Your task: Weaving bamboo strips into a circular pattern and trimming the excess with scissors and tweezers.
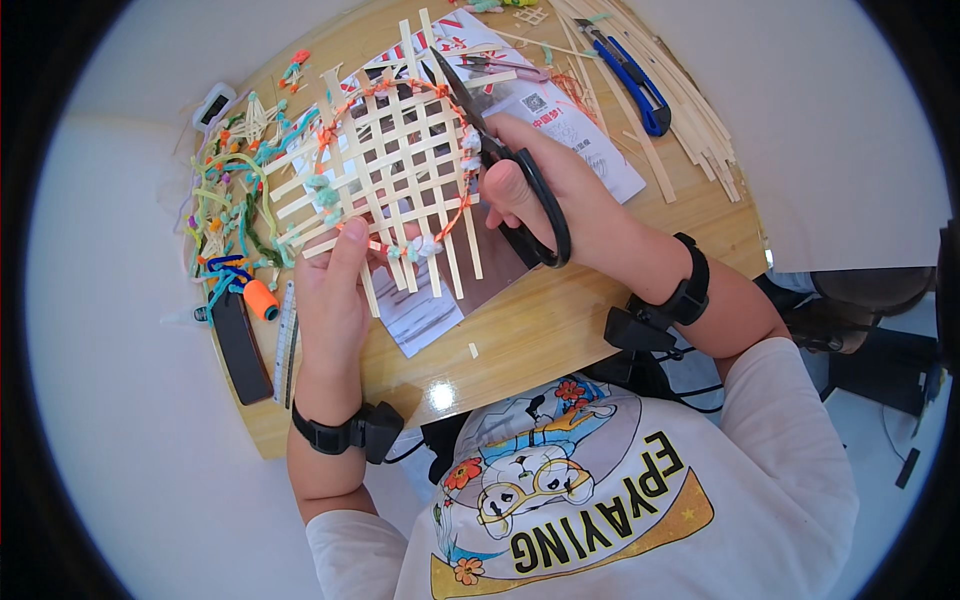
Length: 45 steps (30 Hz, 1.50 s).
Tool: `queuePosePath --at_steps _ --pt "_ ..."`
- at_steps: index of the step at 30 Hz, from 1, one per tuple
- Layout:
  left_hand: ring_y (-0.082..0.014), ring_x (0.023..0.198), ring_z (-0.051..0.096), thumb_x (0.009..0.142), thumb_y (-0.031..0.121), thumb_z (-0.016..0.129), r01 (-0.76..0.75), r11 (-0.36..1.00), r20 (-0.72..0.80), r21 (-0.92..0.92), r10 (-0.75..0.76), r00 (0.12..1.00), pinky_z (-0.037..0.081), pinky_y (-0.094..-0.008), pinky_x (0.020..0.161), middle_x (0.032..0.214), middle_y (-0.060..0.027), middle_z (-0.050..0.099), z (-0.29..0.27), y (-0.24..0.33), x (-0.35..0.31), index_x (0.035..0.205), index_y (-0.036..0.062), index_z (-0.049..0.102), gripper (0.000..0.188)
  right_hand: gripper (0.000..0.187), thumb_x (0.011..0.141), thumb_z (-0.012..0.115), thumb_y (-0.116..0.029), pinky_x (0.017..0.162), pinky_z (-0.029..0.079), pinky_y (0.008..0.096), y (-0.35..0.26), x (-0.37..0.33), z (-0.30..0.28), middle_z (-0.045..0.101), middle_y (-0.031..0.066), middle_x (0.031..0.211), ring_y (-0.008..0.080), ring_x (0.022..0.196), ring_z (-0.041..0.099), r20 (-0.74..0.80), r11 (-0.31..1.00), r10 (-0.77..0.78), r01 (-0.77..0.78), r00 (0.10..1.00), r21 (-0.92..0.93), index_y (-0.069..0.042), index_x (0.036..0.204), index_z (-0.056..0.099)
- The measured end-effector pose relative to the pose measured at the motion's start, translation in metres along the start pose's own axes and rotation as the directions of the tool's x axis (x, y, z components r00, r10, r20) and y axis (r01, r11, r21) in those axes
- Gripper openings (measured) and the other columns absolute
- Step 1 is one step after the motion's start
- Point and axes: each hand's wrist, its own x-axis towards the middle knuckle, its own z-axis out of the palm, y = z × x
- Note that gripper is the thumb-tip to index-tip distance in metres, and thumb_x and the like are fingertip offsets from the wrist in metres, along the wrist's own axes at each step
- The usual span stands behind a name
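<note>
My left hand pinches the lower left edge of a woven lattice of pale bamboo strips, held up over the table. Orange yarn runs in a ring around the weave, with tufts of white and mint yarn tied along it. Loose strip ends stick out on all sides. In my right hand is a pair of black scissors, its fingers in the handles. The scissor blades point up and left, at the lattice's upper right edge beside the projecting strips; whether they touch one is unclear.
Colourful yarn pieces pile at the table's left, by an orange spool, a dark case and a ruler. Printed paper lies beneath the lattice. A blue utility knife rests by loose bamboo strips at right.
</note>
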Motion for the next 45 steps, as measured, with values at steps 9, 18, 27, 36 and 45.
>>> queuePosePath --at_steps 9,18,27,36,45 --pt "-0.0148 0.075 0.065 0.093 0.029 0.051 -0.006 1.000 0.015 0.029 0.006 1.000 0.053 -0.0249 0.061 0.096 -0.0143 0.066 0.002 0.003 -0.001 0.117 -0.0047 0.052 0.041 0.072 0.084 0.047 -0.063 0.062 0.045 0.0215 0.000 0.000 0.001 0.049 0.0004 0.076 0.0058 0.065 0.050 -0.017 1.000 0.013 -0.013 1.000 0.002 0.000 0.121 0.045" --pt "-0.0160 0.082 0.065 0.093 0.028 0.051 -0.002 1.000 0.007 0.006 0.002 1.000 0.054 -0.0264 0.066 0.102 -0.0149 0.064 -0.001 -0.002 -0.001 0.120 -0.0051 0.049 0.043 0.056 0.086 0.056 -0.050 0.054 0.040 0.0220 0.005 0.001 0.004 0.049 -0.0002 0.067 0.0059 0.059 0.047 -0.088 1.000 -0.009 0.008 0.996 -0.011 -0.002 0.114 0.050" --pt "-0.0135 0.081 0.064 0.092 0.025 0.054 0.017 0.999 0.021 -0.027 -0.017 1.000 0.050 -0.0246 0.067 0.099 -0.0124 0.065 0.007 0.006 -0.003 0.114 -0.0033 0.054 0.036 0.062 0.085 0.056 -0.055 0.055 0.044 0.0197 0.003 0.000 0.003 0.054 0.0005 0.079 0.0055 0.062 0.053 -0.077 0.999 0.026 -0.029 0.997 -0.042 -0.002 0.116 0.050" --pt "-0.0168 0.074 0.065 0.094 0.029 0.050 0.003 1.000 0.014 0.011 -0.003 1.000 0.054 -0.0277 0.060 0.095 -0.0162 0.066 -0.002 -0.002 -0.003 0.120 -0.0051 0.049 0.043 0.050 0.085 0.062 -0.043 0.052 0.039 0.0222 0.003 0.000 0.008 0.054 0.0020 0.070 0.0070 0.058 0.048 -0.137 0.999 -0.012 0.006 0.990 -0.041 -0.002 0.110 0.052" --pt "-0.0139 0.077 0.064 0.094 0.023 0.051 0.019 0.996 0.022 -0.084 -0.017 1.000 0.053 -0.0276 0.067 0.093 -0.0123 0.067 0.007 0.009 -0.003 0.111 -0.0049 0.057 0.033 0.056 0.084 0.060 -0.050 0.053 0.044 0.0200 -0.003 -0.002 0.004 0.055 0.0009 0.079 0.0052 0.059 0.052 -0.090 0.997 0.049 -0.054 0.995 -0.054 -0.002 0.113 0.053"
